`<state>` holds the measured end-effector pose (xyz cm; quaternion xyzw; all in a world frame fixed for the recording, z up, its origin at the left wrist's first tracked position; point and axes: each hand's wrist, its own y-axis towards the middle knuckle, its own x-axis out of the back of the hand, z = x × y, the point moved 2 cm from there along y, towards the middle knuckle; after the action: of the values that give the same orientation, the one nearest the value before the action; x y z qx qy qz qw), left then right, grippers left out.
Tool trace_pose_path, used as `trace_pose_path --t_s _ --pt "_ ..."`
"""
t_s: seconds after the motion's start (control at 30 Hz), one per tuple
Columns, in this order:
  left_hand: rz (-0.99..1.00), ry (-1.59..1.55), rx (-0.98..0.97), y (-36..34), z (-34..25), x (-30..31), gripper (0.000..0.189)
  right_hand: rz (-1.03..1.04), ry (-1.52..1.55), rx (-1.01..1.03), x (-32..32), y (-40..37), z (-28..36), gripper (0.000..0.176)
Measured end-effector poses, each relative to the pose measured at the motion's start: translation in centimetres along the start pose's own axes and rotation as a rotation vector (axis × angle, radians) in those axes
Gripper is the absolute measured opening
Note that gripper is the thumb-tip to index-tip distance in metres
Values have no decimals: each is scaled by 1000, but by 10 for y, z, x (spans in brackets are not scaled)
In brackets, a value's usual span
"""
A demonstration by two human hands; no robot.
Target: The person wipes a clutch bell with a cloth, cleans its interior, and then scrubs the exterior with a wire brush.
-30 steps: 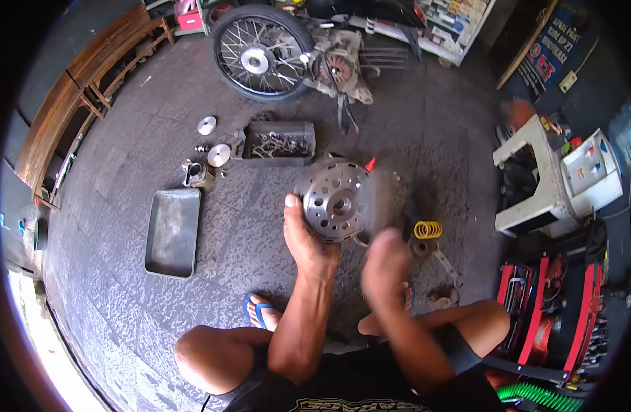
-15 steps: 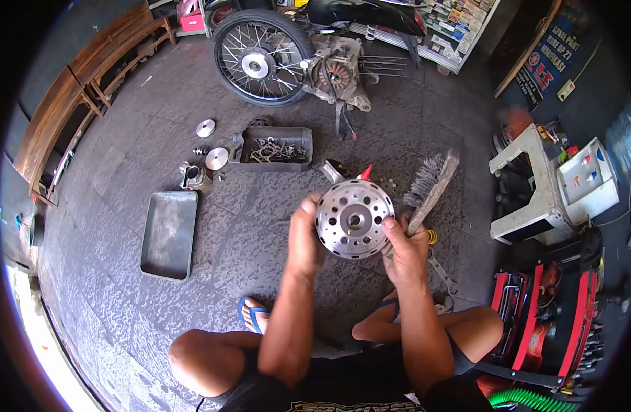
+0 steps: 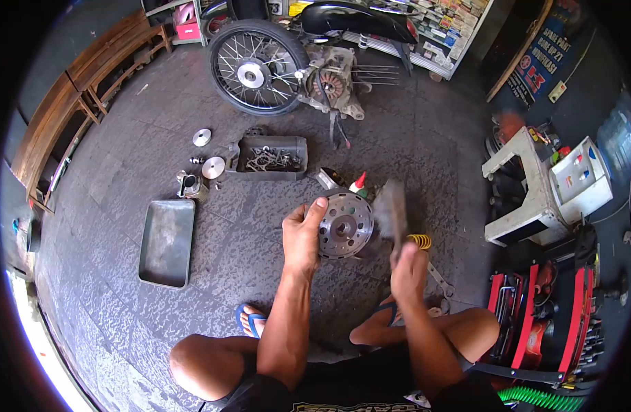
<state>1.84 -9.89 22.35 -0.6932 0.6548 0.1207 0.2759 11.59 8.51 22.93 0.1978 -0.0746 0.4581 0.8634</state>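
Observation:
A round metal disc with holes (image 3: 344, 225) is gripped at its left edge by my left hand (image 3: 302, 233), thumb on top of the rim. My right hand (image 3: 409, 275) is closed on the handle of a wire brush (image 3: 392, 209). The brush is blurred by motion, its bristles facing the disc's right edge; whether they touch it I cannot tell. Behind the disc stands a white bottle with a red tip (image 3: 357, 184). A yellow spring (image 3: 420, 241) lies just beyond my right hand.
An empty metal tray (image 3: 167, 244) lies at the left. Ahead, a dark bin (image 3: 271, 174) holds small parts. An engine (image 3: 333, 86) and spoked wheel (image 3: 252, 74) stand farther back. A red tool rack (image 3: 535, 323) and white stand (image 3: 528, 185) are at the right.
My right hand has let go of the disc and moved down and right, with the brush now more upright beside it. The disc has turned and shifted slightly left in my left hand.

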Motion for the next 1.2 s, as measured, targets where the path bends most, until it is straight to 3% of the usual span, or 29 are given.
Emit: trace_pose_path --t_s 0.07,0.1,0.17,0.2,0.27,0.3,0.33,0.4,0.43,0.5,0.57,0.63,0.67,0.7,0.73,0.77,0.8,0.87,0.93,0.97,1.0,1.1,1.17,1.2 --pt "-86 52 -68 -4 -7 -5 40 113 88 -201 -2 -31 -33 53" --pt "-84 56 -64 -7 -11 -7 40 110 89 -205 2 -20 2 53" --pt "-131 221 -148 -18 -12 -5 39 -5 527 -154 13 10 95 54" --pt "-129 192 -181 -25 -16 -10 38 -4 521 -165 11 9 92 54" --pt "-122 168 -206 -30 -9 -6 37 -195 386 186 10 3 90 45" --pt "-110 129 -258 -31 -13 -7 37 0 -318 252 -25 -22 28 36" --pt "-162 395 -420 -36 -29 -11 35 66 -412 153 -35 -67 -25 37" --pt "-221 196 -484 -3 -29 -2 34 -50 -517 449 -26 -94 -64 41" --pt "-258 54 -432 -1 -27 9 33 -52 -474 364 -25 -85 -44 43" --pt "-203 183 -389 -9 -19 19 31 71 -89 -166 -7 -48 -2 50" --pt "-135 -48 -368 -15 -19 7 30 -13 305 0 5 8 87 50" --pt "-115 -15 -377 -18 -11 9 30 -56 695 119 11 41 135 55" --pt "-95 -16 -403 -20 -11 8 30 -123 358 163 -2 31 106 50" --pt "-76 -20 -432 -23 -12 7 30 -44 64 110 -26 3 65 43" --pt "-69 -222 -390 -24 -12 -1 31 44 -235 85 -50 -25 24 37" --pt "-65 -222 -409 -21 -17 4 31 66 -201 50 -55 -77 -33 38" --pt "-92 -277 -377 -12 -19 11 32 47 -240 167 -49 -113 -69 40" --pt "-130 -373 -359 -2 -21 20 33 54 -275 262 -37 -115 -78 42" --pt "-110 -274 -321 -7 -6 30 38 156 -227 -246 -15 -82 -24 45" --pt "-71 -213 -345 -1 -4 28 44 107 -14 -246 -15 -56 -12 49" --pt "-82 -314 -334 -6 -5 19 32 102 143 -180 -13 -30 22 51" --pt "-83 -308 -299 -9 1 13 32 15 562 -78 -15 12 88 56" --pt "-94 -326 -288 -12 -2 7 31 39 555 17 -29 -10 62 51" --pt "-96 -321 -304 -12 -5 5 31 34 210 116 -45 -33 21 48"
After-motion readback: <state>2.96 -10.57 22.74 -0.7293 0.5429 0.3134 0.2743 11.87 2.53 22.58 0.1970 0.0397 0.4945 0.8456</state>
